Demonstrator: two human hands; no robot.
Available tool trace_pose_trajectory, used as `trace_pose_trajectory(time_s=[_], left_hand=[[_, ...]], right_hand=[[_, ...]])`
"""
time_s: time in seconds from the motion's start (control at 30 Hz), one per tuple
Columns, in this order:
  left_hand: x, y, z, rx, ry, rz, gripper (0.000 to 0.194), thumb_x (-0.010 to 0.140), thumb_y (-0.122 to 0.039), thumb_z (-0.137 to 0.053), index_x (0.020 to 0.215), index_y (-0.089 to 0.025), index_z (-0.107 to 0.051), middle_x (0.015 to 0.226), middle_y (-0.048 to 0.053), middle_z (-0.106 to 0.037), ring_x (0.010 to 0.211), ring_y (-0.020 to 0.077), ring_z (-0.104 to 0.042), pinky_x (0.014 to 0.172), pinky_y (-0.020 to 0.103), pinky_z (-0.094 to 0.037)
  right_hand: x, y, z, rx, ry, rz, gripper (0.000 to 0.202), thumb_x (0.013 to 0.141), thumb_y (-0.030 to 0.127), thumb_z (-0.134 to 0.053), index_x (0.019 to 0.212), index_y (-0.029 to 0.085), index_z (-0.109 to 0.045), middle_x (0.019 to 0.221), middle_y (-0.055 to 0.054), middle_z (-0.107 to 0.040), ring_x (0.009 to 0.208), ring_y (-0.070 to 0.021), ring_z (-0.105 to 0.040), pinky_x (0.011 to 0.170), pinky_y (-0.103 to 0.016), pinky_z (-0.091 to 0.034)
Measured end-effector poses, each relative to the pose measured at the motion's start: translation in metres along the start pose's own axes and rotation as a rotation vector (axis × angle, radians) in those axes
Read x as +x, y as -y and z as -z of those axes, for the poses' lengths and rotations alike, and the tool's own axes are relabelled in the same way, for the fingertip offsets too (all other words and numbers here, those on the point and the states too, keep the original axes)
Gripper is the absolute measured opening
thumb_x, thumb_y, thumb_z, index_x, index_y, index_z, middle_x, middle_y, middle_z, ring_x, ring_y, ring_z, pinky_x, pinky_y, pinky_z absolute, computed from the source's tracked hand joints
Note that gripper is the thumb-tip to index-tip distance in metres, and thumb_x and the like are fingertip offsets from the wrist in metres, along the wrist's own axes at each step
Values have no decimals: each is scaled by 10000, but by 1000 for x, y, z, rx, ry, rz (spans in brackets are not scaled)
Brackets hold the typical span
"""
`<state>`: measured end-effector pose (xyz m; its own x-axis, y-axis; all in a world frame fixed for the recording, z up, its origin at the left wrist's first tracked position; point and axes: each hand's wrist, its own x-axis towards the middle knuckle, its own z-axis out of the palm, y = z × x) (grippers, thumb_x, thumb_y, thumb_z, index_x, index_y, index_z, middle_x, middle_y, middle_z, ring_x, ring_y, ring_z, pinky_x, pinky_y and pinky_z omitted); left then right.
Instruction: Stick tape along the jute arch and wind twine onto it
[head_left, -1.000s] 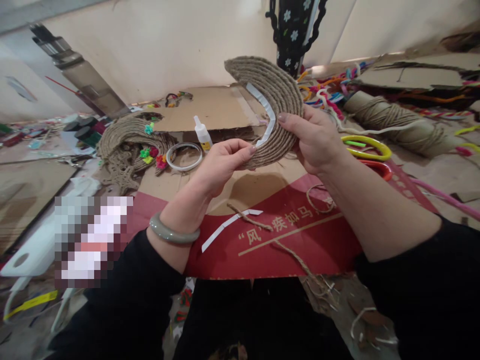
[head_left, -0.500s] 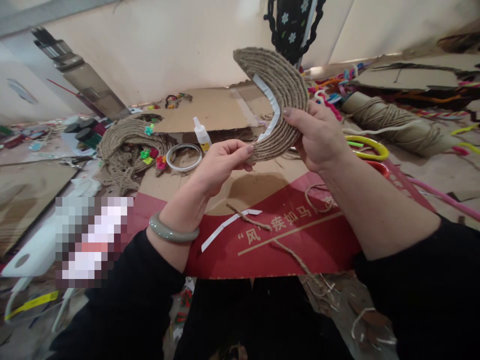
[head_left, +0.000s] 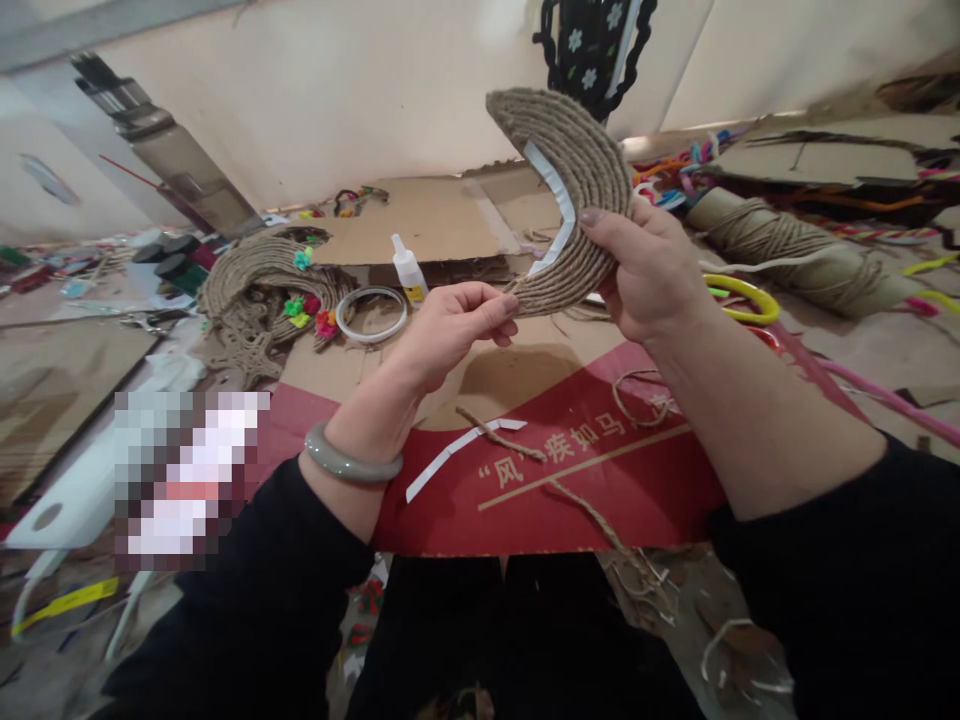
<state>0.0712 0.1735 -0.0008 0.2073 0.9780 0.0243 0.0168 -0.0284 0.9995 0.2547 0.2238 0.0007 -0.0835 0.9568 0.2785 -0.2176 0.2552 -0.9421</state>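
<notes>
A red-and-tan printed cardboard sheet (head_left: pixel 465 525) lies under the raised hands. Above it is held a crescent of brown twine laid in curved rows (head_left: pixel 600 165). The right hand (head_left: pixel 652 265) is closed around the crescent's outer curve, thumb on top; the left hand (head_left: pixel 469 325) has thumb and fingertips pinched together at its lower tip. A bent white paper strip (head_left: pixel 562 200) lines the crescent's inner edge.
</notes>
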Motion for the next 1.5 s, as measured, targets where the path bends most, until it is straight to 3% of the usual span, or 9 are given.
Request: trace_pose_trajectory(time_s=[0.13,0.37,0.5,0.6,0.77,0.97,1.17,1.27,1.5], left_hand=[[0,2,-3,25,20,22,322,871,-385,-725,681,-131,-671,664,21,-693,578,72,-608,639,203,-501],[1,3,-3,-2,43,-4,310,867,-364,-733,675,-132,-660,623,10,-664,568,76,-602,624,206,-502],[1,3,-4,8,17,24,379,856,-501,-712,736,-144,-679,688,15,-681,612,85,-620,658,216,-510],[1,2,-5,10,-23,14,436,852,-569,-684,722,-153,-671,675,4,-651,617,85,-601,645,214,-490],[2,1,-5,-61,-81,-75,324,809,-433,-775,709,-143,-668,627,-31,-593,551,46,-496,578,183,-426],[6,6,-3,-117,-121,-71,232,747,-298,-821,715,-145,-650,641,-23,-633,581,63,-550,597,192,-463],[3,4,-6,-93,-67,-29,190,807,-154,-723,655,-140,-610,583,-39,-594,532,47,-524,566,177,-451],[2,3,-7,-81,-57,11,180,825,-176,-728,684,-138,-622,609,-30,-616,546,51,-552,580,180,-469],[10,4,2,-161,-279,-78,284,886,-365,-721,727,-178,-578,655,-36,-636,557,50,-574,611,192,-500]], right_hand=[[3,-2,3,19,-30,-7,93,884,208,-620,803,235,-581,754,-1,-656,727,-132,-606,682,-244,-540],[4,-6,8,-17,19,11,120,886,342,-663,869,248,-591,794,-9,-678,821,-165,-648,770,-286,-556],[2,-4,2,59,-7,-10,59,850,237,-654,814,225,-608,736,9,-647,724,-140,-638,705,-277,-553],[-3,-5,-4,61,45,-77,46,830,224,-655,808,209,-617,718,22,-628,631,-117,-602,608,-260,-530],[-11,-10,-9,-33,225,-138,105,815,251,-682,821,193,-594,691,29,-605,585,-99,-561,527,-220,-467],[-15,-8,-11,-81,414,-133,184,779,270,-719,844,177,-575,680,42,-553,572,-66,-474,485,-180,-367],[-15,-6,-10,-100,392,-148,134,811,269,-664,799,182,-563,639,46,-507,562,-72,-459,487,-192,-344],[-15,-6,-10,-99,352,-122,104,806,233,-648,771,177,-568,668,33,-539,597,-79,-485,522,-202,-370],[-15,-7,-11,-98,379,-81,38,809,176,-610,779,156,-601,704,30,-562,605,-69,-475,555,-207,-364]])
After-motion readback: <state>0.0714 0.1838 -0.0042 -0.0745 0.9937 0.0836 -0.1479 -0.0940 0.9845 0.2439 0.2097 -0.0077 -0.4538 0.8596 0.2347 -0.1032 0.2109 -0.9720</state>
